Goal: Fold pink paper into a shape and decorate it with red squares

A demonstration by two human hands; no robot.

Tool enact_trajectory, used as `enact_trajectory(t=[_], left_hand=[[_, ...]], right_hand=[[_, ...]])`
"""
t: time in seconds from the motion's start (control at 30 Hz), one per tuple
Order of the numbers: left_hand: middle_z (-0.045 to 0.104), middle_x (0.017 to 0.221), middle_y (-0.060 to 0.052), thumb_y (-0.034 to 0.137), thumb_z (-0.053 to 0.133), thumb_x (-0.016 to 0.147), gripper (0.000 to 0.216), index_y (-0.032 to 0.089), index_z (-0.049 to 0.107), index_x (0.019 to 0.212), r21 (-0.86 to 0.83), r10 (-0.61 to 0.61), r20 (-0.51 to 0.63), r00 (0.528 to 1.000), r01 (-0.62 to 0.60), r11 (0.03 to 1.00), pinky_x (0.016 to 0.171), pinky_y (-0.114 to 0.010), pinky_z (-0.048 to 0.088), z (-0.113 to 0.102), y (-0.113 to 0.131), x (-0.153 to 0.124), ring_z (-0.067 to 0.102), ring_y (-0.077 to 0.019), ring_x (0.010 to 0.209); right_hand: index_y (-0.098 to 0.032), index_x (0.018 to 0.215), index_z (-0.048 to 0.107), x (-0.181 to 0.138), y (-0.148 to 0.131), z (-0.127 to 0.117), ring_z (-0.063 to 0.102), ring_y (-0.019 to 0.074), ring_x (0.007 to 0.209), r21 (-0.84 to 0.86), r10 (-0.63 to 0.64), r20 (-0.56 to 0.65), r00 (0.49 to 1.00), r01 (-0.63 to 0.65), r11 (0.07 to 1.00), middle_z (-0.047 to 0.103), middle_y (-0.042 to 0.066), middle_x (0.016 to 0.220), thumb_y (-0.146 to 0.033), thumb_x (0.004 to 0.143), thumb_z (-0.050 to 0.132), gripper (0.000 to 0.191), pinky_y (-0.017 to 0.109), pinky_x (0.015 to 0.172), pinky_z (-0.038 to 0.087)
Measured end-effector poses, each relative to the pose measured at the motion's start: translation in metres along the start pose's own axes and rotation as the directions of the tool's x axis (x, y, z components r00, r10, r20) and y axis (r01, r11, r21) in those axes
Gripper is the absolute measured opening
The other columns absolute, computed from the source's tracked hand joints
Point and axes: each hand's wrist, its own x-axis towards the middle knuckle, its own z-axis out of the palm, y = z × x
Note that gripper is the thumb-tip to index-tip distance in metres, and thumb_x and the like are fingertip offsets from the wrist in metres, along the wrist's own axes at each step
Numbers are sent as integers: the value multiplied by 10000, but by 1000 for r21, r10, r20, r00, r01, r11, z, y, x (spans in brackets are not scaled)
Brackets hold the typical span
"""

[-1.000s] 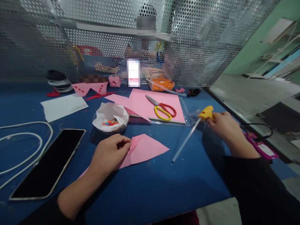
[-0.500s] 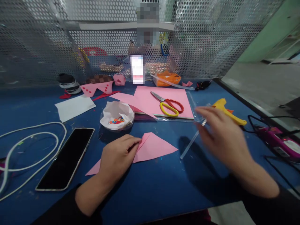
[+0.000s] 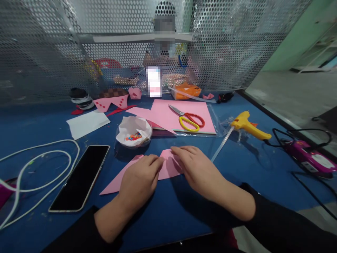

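Right hand (image 3: 198,170) moved onto pink paper (image 3: 167,170) — grip unclear.

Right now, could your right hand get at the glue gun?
Likely yes: the glue gun lies beyond and to the right of the right hand, and only its clear stick juts between. The hand would leave the pink paper first.

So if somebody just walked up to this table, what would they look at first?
Probably the bright yellow glue gun on the right side of the blue table, with a clear stick poking out. Next might be the scissors with red and yellow handles, lying on pink paper near the middle. Closer in, the left hand and right hand are both on a folded pink piece.
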Motion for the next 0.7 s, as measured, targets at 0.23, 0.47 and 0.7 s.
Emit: enact_trajectory(t=[0.23, 0.47, 0.7], left_hand=[[675, 1011, -103, 67, 484, 858, 296, 152, 662, 1078, -27, 19, 101, 995, -16, 1000, 737, -398, 536, -1, 1, 2, 603, -252, 868], [698, 1129, -93, 7, 489, 803, 413, 186, 647, 1140, -191, 71, 47, 996, -61, 980, 926, -465, 526, -4, -5, 4, 585, -263, 1056], [688, 1131, -100, 7, 472, 797, 420, 149, 659, 1145, -207, 52, 78, 996, -35, 978, 925, -446, 520, -5, -8, 9, 593, -252, 1060]], right_hand=[[-86, 1247, 552, -61, -37, -9, 672, 214, 1051, -69, -39, -256, 966, 22, 997, 737, 125, 1119, -33, 895, 454, 369, 413, 940, 540], [-110, 1249, 570, -89, -34, 12, 700, 191, 1017, -152, -39, -336, 941, -14, 988, 758, 93, 1095, -32, 883, 449, 393, 391, 917, 545], [-60, 1216, 591, -87, -34, 12, 693, 209, 1009, -151, -19, -320, 947, -31, 988, 747, 114, 1106, -50, 903, 467, 337, 414, 902, 538]])
